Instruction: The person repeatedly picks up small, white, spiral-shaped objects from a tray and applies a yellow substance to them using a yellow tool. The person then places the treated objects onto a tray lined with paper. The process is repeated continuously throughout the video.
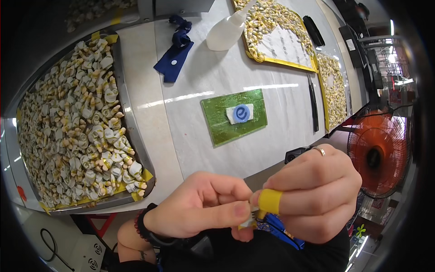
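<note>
In front of my chest, my left hand (pixel 204 206) and my right hand (pixel 312 195) meet, fingertips together. Between them is a small white-and-yellow piece (pixel 248 223), mostly covered by the fingers, so its exact kind is hidden. The left thumb and fingers pinch it from the left. Yellow tape (pixel 270 201) wraps a finger of the right hand, which is closed at the same piece. Beyond the hands, a green glass plate (pixel 212 129) lies on the table, with a blue round disc (pixel 243 113) on a white pad (pixel 230 119) on top.
A metal tray (pixel 144 158) heaped with small white-and-yellow figure pieces stands left. Behind the plate are a navy cloth strap (pixel 174 63) and a squeeze bottle (pixel 225 32). Yellow-edged trays (pixel 283 64) of small pieces, a slim black tool (pixel 313 104) and an orange fan (pixel 375 154) stand right.
</note>
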Motion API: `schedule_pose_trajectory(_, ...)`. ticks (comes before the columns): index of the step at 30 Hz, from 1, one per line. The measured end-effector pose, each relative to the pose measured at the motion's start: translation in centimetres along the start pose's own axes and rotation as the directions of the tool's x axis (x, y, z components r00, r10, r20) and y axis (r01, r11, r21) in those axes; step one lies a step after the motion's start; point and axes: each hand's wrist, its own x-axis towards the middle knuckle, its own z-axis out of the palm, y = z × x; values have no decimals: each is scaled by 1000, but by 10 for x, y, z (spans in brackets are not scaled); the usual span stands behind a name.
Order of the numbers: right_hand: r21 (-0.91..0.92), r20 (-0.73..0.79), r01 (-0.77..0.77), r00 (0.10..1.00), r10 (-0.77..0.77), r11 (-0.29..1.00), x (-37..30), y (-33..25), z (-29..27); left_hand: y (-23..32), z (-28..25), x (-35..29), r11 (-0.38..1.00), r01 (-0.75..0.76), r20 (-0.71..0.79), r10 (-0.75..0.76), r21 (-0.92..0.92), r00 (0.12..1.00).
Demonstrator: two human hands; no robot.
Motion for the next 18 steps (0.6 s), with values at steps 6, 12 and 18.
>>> schedule_pose_trajectory(6, 44, -159, -162, 973, 167, 986, -9, -1, 9, -9, 17, 4, 899, -289, -183, 361, 328, 915)
schedule_pose_trajectory(12, 76, -161, -176, 969, 186, 981, -13, -3, 9, -13, 17, 5, 552, -334, -109, 621, 765, 776)
schedule_pose_trajectory(18, 35, -192, -162, 967, 165, 986, -14, -11, 13, -10, 21, -1, 339, -218, -62, 654, 915, 754)
